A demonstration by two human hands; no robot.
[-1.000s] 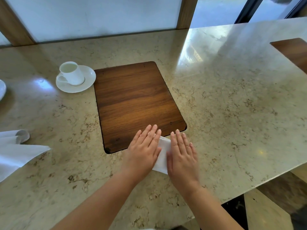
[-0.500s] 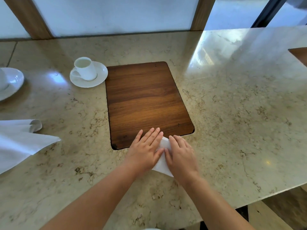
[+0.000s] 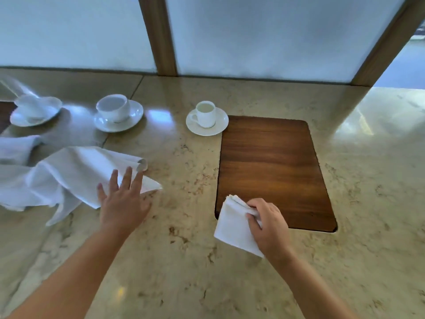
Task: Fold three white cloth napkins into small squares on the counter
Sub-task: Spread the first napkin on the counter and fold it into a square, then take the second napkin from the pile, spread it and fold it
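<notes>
A small folded white napkin [image 3: 231, 224] lies at the near left corner of the wooden inlay [image 3: 271, 166]. My right hand [image 3: 268, 223] grips its right edge with curled fingers. To the left, a loose, crumpled white napkin [image 3: 66, 178] is spread on the marble counter [image 3: 184, 261]. My left hand [image 3: 123, 200] reaches onto its near right corner with straight, spread fingers. Another white napkin [image 3: 16, 149] lies at the far left edge, partly cut off.
Three white cups on saucers stand along the back: one [image 3: 207, 120] beside the inlay's far left corner, one [image 3: 117, 112] further left, and one [image 3: 35, 109] at the far left. Frosted panels with wooden posts [image 3: 161, 35] back the counter.
My left hand left the folded napkin and moved left onto the loose napkin. My right hand changed from pressing flat to gripping the folded napkin. The view swung left.
</notes>
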